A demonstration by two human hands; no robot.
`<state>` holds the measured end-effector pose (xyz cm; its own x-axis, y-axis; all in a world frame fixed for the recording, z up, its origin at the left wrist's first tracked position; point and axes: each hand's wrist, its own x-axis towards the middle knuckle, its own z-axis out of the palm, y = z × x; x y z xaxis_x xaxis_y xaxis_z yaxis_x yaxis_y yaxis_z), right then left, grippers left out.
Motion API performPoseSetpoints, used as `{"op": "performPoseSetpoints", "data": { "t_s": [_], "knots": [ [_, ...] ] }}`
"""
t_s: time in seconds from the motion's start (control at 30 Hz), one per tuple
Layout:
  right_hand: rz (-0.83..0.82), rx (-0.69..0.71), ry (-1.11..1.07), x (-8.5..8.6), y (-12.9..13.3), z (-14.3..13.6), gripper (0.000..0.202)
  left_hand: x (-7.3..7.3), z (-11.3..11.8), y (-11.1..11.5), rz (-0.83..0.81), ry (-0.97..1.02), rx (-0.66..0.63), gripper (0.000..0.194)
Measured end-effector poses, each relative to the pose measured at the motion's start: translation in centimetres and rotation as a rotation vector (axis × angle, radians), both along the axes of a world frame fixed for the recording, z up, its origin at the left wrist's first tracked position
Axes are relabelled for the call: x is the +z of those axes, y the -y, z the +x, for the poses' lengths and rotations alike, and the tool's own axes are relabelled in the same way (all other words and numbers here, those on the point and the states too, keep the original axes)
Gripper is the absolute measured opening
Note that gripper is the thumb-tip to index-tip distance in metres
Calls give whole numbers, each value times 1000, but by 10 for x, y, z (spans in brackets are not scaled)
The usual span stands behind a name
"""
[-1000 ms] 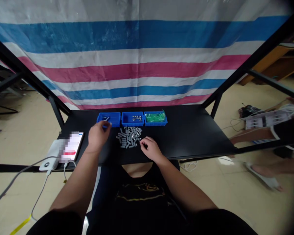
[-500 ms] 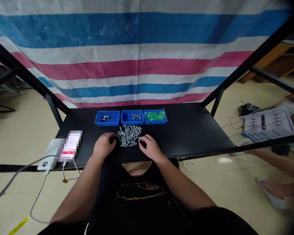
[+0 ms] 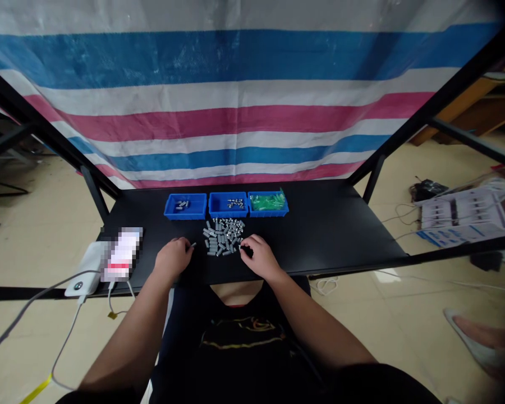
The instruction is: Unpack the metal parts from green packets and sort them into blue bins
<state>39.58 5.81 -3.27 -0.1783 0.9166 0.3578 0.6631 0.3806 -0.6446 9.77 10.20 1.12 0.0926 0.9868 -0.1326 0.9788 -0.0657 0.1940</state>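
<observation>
A pile of small grey cylindrical sleeves (image 3: pixel 212 246) lies on the black table, with silver screws (image 3: pixel 234 225) mixed in along its far right side. My left hand (image 3: pixel 173 257) is left of the pile, its thumb and fingers closed on one grey sleeve (image 3: pixel 193 245). At the pile's right edge, my right hand (image 3: pixel 258 257) is closed in a pinch on a small silver piece, which looks like a screw (image 3: pixel 240 245); the fingers partly hide it.
Behind the pile stand three blue bins: a left bin (image 3: pixel 172 214) with a few sleeves, a middle bin (image 3: pixel 216 212) with screws, and a right bin (image 3: pixel 267 213) with green plastic bags (image 3: pixel 267 201). A phone (image 3: pixel 122 252) and white power bank (image 3: pixel 84 275) with cables lie left.
My left hand has drawn back leftward from the pile with a grey sleeve in its fingertips. My right hand stays at the pile's right edge. The view has shifted slightly.
</observation>
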Motion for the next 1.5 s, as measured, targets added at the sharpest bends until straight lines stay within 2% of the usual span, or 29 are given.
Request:
{"op": "performPoseSetpoints", "data": {
  "t_s": [0.07, 0.1, 0.23, 0.3, 0.4, 0.5, 0.6, 0.73, 0.83, 0.93, 1.03, 1.13, 1.23, 1.33, 1.4, 1.5],
  "knots": [
    [1, 0, 12, 0, 0, 0, 11, 12, -6, -10, -44, -33, 55, 25],
    [2, -1, 17, 0, -1, 0, 10, 19, -8, -17, -6, -16, 86, 28],
    [-2, -8, 25, 0, -1, -1, 10, 47, -9, -38, 339, 198, 207, 43],
    [-3, -9, 23, -1, -1, -1, 9, 52, -6, -40, 393, 284, 244, 51],
    [-1, -6, 14, -2, 0, -1, 10, 47, -1, -30, 339, 302, 273, 37],
    [3, 4, 13, -1, 0, -1, 11, 32, 5, -14, 212, 294, 233, 23],
    [0, 3, 24, -1, -1, 0, 6, 16, 12, 2, 76, 322, 83, 22],
    [3, 0, 31, -1, -1, 0, 7, 3, 21, 12, 41, 342, -182, 36],
    [5, -4, 30, -1, -2, 0, 7, -1, 24, 14, 59, 296, -232, 32],
    [1, -4, 35, -1, -1, 0, 7, -4, 20, 14, 93, 250, -233, 21],
    [-4, -1, 36, 0, -1, 0, 8, -5, 14, 10, 112, 208, -192, 20],
    [-2, 0, 35, 1, -1, -1, 9, 4, 9, -2, 157, 219, -77, 22],
    [2, 3, 36, 0, -1, -1, 9, 21, 7, -22, 381, 317, 56, 29],
    [3, 3, 37, 0, -1, -1, 10, 32, 6, -33, 570, 408, 95, 39],
    [2, 4, 37, 1, -1, -1, 10, 31, 6, -31, 603, 425, 85, 37],
    [2, 29, 50, 3, -1, -1, 14, 20, 8, -18, 566, 432, 67, 23]
  ]
}}
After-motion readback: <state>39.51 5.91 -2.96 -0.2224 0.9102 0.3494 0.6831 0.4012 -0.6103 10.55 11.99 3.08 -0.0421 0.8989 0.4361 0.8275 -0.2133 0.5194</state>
